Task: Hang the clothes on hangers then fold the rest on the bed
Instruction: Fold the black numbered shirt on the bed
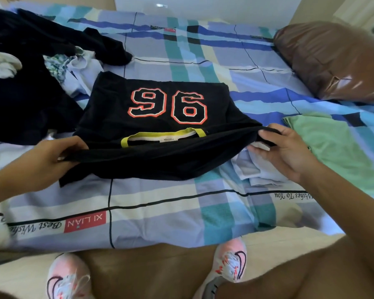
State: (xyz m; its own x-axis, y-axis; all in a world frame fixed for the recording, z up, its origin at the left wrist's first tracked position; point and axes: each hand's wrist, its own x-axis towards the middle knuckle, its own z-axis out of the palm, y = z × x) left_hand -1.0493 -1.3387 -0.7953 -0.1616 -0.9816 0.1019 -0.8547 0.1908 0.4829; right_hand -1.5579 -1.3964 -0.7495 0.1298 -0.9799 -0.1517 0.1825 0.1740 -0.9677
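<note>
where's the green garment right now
In the head view the green garment lies flat on the right side of the bed, just right of the right hand holding the black shirt, the brown pillow beyond it.

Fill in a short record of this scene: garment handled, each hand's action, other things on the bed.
garment: black T-shirt, number 96, yellow neckband
left hand: grips the shirt's near left edge
right hand: pinches the shirt's near right edge
far left: pile of dark clothes
right: green garment; brown pillow beyond it
surface: plaid bedsheet
</note>
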